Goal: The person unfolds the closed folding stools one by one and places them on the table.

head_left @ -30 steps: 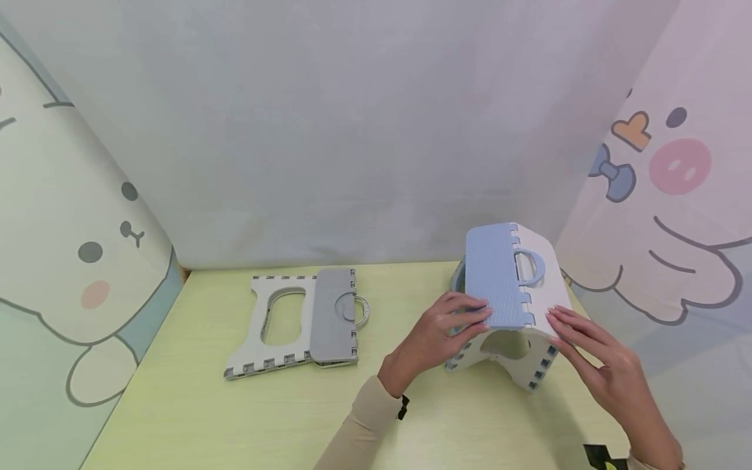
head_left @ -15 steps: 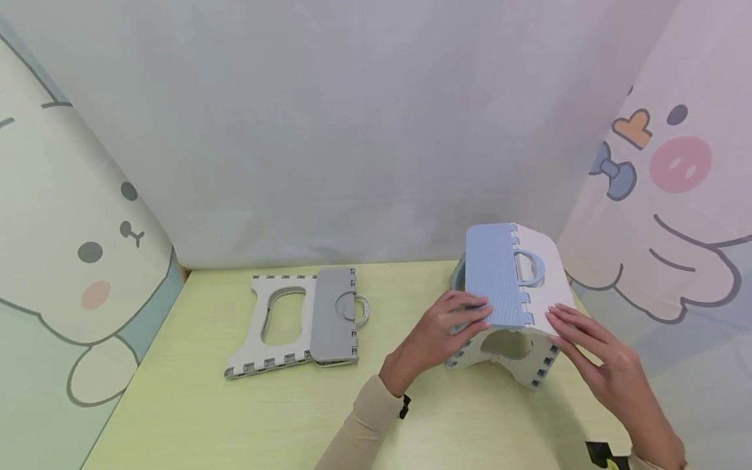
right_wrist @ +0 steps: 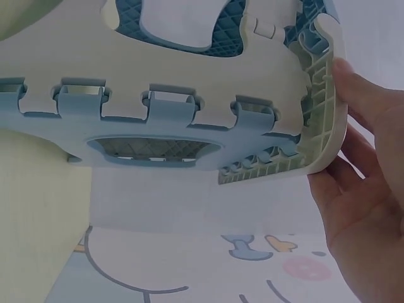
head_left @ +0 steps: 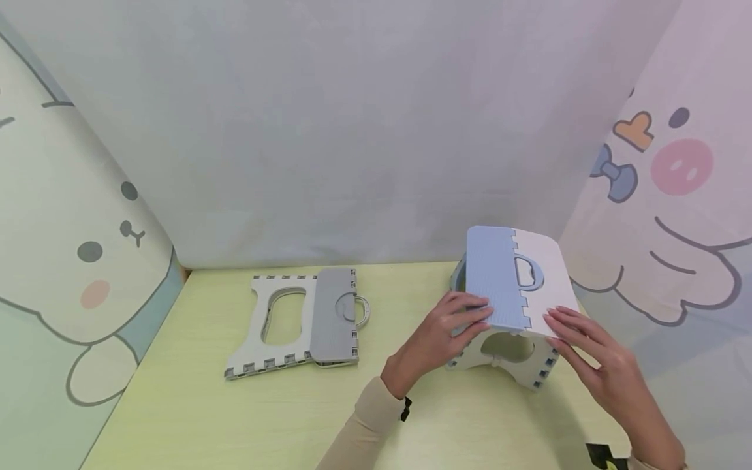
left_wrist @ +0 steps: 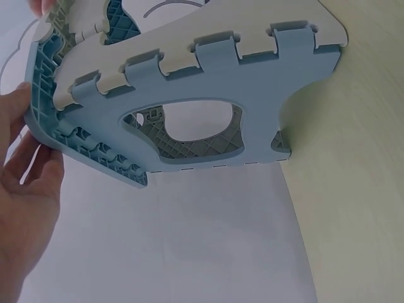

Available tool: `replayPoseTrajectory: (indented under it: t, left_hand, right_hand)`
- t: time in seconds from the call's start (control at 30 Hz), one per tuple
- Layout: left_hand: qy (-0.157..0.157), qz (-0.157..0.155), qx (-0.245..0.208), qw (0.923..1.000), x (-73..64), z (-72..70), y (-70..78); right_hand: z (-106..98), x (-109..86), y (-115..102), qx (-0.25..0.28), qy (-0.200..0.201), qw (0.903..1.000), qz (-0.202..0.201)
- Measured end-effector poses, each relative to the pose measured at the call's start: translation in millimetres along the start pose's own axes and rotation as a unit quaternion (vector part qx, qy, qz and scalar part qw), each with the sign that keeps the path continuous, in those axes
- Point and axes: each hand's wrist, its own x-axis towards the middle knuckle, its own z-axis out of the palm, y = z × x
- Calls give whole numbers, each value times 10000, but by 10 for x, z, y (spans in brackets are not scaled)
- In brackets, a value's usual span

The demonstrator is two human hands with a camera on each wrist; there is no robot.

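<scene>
In the head view, a blue and white folding step stool [head_left: 492, 274] stands at the right of the table, its seat spread almost flat and its front panel [head_left: 531, 359] below. My left hand [head_left: 431, 336] holds the front edge of the blue seat half, fingers on top. On the white half [head_left: 543, 261], my right hand [head_left: 599, 359] grips the front right corner. Thumbs touch the rim in both wrist views: the left thumb [left_wrist: 17, 101] on the blue rim, the right thumb [right_wrist: 350, 82] on the white one. A blue carry handle [head_left: 533, 284] sits at the seat's middle seam.
A grey and white folding stool [head_left: 335, 326] lies folded at the left of the yellow-green table [head_left: 264, 418]. A plain pale curtain [head_left: 364, 143] hangs at the back. Cartoon-printed cloth [head_left: 693, 215] borders the right side, with another on the left.
The white half of the stool's seat has swung up level with the blue half, and its front panel has flattened out. Both hands keep nearly the same place. The grey stool has not moved.
</scene>
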Motion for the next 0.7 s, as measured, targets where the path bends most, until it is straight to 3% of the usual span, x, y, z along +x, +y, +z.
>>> replayPoseTrajectory:
  t: [0.37,0.5,0.7]
  left_hand:
    - [7,-90,-56,9999,0,-10,6]
    - [47,-37,127,9999,-2,-19,15]
    - [138,-42,486,9987,-9,-45,33]
  right_hand:
    - [13,-52,-13,-144,-60,9991,392]
    - [26,-39,-16,-159,29,9993,327]
    - [39,-35,-27,-389,1,9977,556]
